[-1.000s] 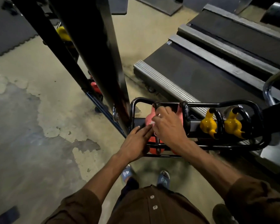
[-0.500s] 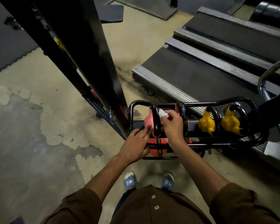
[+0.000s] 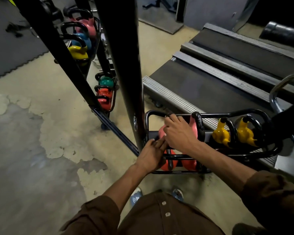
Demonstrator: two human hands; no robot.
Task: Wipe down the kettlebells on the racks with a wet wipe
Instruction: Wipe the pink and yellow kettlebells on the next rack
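Mid-wipe on pink kettlebell (image 3: pixel 193 128): right hand (image 3: pixel 180 134) fingers curled over it, wipe hidden, left hand (image 3: pixel 150 156) fingers straight bracing it; next probably the yellow kettlebells (image 3: pixel 221 134)

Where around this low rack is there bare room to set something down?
Bare concrete floor left of the black post, and the strip between rack and shoes. On the rack, a narrow gap between pink kettlebell and yellow kettlebells; left hand and right hand crowd its left end.

One head-worn camera looks forward and steeply down, close above the rack (image 3: pixel 147 128).
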